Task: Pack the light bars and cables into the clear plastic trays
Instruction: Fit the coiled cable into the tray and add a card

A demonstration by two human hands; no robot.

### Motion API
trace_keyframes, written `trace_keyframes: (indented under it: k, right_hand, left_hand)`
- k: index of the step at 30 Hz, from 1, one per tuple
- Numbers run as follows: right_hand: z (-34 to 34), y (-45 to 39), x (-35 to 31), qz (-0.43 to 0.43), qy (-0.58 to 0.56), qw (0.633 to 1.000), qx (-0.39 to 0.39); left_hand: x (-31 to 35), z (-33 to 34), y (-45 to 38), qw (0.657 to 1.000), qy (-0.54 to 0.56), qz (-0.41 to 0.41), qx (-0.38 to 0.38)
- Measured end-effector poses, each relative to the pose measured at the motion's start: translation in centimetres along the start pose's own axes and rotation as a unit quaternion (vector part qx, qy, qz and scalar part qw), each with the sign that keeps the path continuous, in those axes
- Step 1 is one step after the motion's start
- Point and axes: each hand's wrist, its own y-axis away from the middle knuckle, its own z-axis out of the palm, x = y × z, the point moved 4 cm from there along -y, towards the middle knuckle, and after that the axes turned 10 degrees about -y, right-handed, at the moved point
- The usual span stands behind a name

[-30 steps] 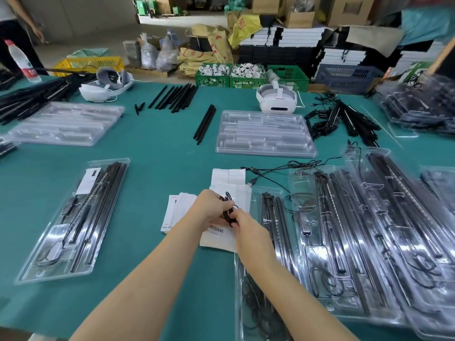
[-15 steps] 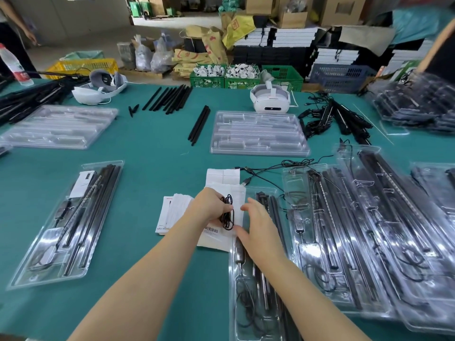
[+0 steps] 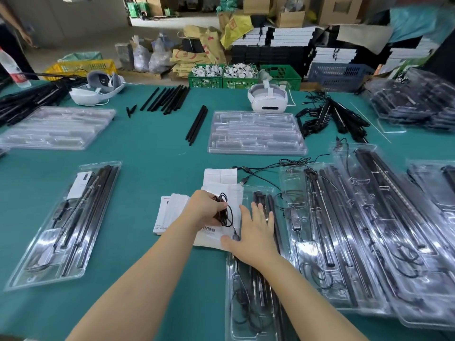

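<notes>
Nearest tray [image 3: 231,303]: bars and cable in, right hand [image 3: 256,232] flat on it, fingers straight. Left hand [image 3: 205,211] grips one coiled cable [image 3: 225,212] over paper slips [image 3: 172,207]. Two empty tray stacks [image 3: 256,132] mid-table, two headsets [image 3: 267,100] behind. Green tabletop [image 3: 152,158], warehouse clutter beyond.

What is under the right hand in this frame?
The right hand lies open over the near clear tray, covering part of its black light bars. White paper slips lie beside it. What sits directly beneath the palm is hidden.
</notes>
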Motion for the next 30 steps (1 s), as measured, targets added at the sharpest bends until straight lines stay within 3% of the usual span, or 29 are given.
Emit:
trace_keyframes:
  k: [4, 12, 16, 22, 30]
  right_hand:
    - [-0.6, 0.1, 0.4, -0.015, -0.071, 0.997, -0.006]
    - [-0.6, 0.3, 0.5, -0.019, -0.116, 0.993, 0.017]
    - [-0.4, 0.5, 0.4, -0.034, -0.106, 0.993, 0.041]
    - [-0.1, 0.5, 0.5, -0.041, -0.083, 0.994, 0.051]
    - [0.0, 0.9, -0.2, -0.045, 0.008, 0.997, 0.062]
  left_hand:
    - [-0.2, -0.1, 0.2, 0.996, 0.077, -0.026, -0.033]
    - [-0.2, -0.4, 0.5, 0.996, 0.074, -0.018, -0.035]
    - [0.4, -0.2, 0.5, 0.999, -0.033, 0.031, 0.005]
    - [1.8, 0.0, 0.8, 0.975, -0.202, 0.086, 0.037]
    - [2.5, -0.1, 0.9, 0.959, -0.260, 0.096, 0.058]
